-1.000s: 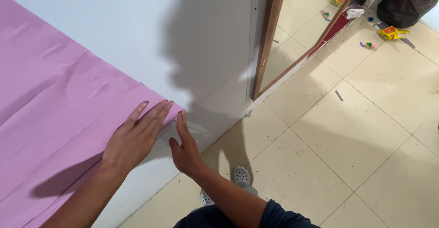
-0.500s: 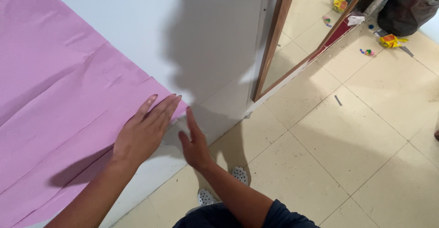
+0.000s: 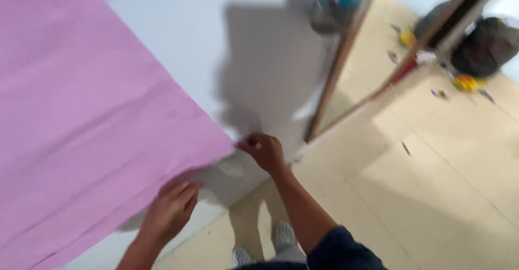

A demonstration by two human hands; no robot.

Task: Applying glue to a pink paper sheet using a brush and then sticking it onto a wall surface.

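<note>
Pink paper (image 3: 92, 124) covers most of the left half of the head view, a large creased sheet lying flat against a pale white wall (image 3: 178, 26); its top and left run off the picture, so its full extent cannot be told. Its lower right corner comes to a point just above the floor line.

At that corner the right hand (image 3: 263, 151) is closed, fingertips pinching the sheet's tip against the wall, though motion blur keeps me from seeing which fingers grip. The dark blue sleeve (image 3: 338, 251) of that arm is cut off at the bottom edge.

Lower and to the left, the left hand (image 3: 172, 208) lies along the paper's bottom edge with the fingers together and laid flat, nothing held in it; its fingertips touch the sheet, and the forearm leaves the frame.

Beneath the arms a pair of light shoes (image 3: 265, 245) stands on the beige tiled floor (image 3: 421, 205), partly hidden by the arm.

To the right a wooden door frame (image 3: 335, 75) slants upward. Beyond it a dark bag (image 3: 481, 45) and small coloured scraps (image 3: 465, 80) lie blurred, too smeared to identify.
</note>
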